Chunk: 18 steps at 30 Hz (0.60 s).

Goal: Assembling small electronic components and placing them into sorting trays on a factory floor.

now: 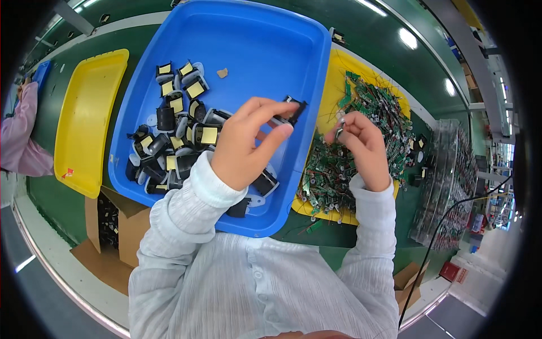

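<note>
My left hand [240, 141] is closed in a pinch on a small black plastic housing [296, 112], held above the right side of a large blue tray [248, 42]. Similar black housings [166, 120], several with pale yellow pads, lie heaped in the tray's left and lower part. To the right, my right hand [367, 144] pinches a small silvery part [340, 129] whose exact kind I cannot make out. Under that hand a yellow tray [330, 121] holds a tangled pile of green circuit boards [372, 107] with thin wires.
A second yellow tray [84, 113] stands at the left on the green table [45, 195]. Below it is an open cardboard box [130, 237] with black parts. Clear stacked trays [446, 186] stand at the right. Another person's pink sleeve [25, 135] shows at the far left.
</note>
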Each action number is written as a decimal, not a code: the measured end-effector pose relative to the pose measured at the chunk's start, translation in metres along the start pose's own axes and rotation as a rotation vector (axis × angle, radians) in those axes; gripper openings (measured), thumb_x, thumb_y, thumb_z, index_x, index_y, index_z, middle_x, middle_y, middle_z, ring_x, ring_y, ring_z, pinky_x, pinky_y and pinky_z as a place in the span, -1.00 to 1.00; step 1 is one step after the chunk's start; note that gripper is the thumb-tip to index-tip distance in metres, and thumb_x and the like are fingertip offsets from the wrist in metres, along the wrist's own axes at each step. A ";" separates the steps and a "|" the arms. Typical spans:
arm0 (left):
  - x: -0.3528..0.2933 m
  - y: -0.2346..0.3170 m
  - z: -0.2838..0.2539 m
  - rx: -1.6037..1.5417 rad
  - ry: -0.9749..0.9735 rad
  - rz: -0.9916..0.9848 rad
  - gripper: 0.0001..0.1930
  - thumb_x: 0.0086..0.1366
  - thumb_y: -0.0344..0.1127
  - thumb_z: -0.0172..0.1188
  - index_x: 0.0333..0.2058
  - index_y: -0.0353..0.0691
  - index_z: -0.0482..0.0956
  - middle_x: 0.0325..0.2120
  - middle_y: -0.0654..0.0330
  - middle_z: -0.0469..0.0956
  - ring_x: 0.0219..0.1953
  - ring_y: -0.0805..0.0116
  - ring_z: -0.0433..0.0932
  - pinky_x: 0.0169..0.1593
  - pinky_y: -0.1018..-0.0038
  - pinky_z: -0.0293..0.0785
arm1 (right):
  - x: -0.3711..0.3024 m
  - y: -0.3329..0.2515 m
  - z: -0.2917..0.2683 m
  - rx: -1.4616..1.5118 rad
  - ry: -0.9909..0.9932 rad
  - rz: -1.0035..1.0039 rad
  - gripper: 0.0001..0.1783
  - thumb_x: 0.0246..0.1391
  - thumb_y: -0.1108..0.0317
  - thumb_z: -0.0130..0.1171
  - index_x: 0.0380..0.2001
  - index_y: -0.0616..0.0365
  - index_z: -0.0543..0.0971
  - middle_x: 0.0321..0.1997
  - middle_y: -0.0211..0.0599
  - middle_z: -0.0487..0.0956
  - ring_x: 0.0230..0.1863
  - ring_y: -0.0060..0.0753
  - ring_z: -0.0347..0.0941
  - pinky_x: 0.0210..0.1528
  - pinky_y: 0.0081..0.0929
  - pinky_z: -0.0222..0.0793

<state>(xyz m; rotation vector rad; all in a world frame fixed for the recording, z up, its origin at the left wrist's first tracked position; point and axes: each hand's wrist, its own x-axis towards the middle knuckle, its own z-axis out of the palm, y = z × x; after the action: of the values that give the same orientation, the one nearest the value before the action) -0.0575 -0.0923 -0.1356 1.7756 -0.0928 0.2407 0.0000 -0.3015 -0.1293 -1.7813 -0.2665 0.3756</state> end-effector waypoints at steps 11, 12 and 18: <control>-0.010 0.005 0.007 -0.747 -0.243 -0.279 -0.78 0.17 -0.47 0.09 -0.19 -0.36 0.44 -0.20 0.12 0.47 -0.17 0.43 0.44 -0.02 0.50 0.32 | -0.028 -0.036 0.027 0.428 -0.169 0.049 -0.87 0.10 0.39 -0.04 -0.35 0.24 0.40 -0.38 -0.35 0.44 -0.40 -0.65 0.35 -0.47 -0.66 0.34; -0.011 0.006 0.008 -0.777 -0.236 -0.276 -0.78 0.17 -0.49 0.08 -0.19 -0.36 0.44 -0.17 0.10 0.46 -0.15 0.40 0.44 0.01 0.48 0.30 | -0.028 -0.034 0.030 0.367 -0.159 -0.002 -0.89 0.09 0.41 -0.02 -0.35 0.23 0.39 -0.39 -0.35 0.44 -0.40 -0.66 0.36 -0.48 -0.66 0.34; -0.015 0.004 0.011 -0.620 -0.189 -0.113 -0.77 0.14 -0.53 0.08 -0.19 -0.38 0.44 -0.10 0.03 0.43 -0.10 0.30 0.45 -0.08 0.47 0.41 | -0.030 -0.027 0.036 0.125 -0.077 -0.041 -0.91 -0.02 0.45 0.10 -0.49 0.23 0.42 -0.55 -0.40 0.45 -0.59 -0.67 0.34 -0.55 -0.70 0.23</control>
<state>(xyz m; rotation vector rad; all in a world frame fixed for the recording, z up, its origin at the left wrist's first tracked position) -0.0715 -0.1047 -0.1372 1.1758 -0.1811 -0.0414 -0.0412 -0.2739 -0.1072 -1.6381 -0.3268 0.4229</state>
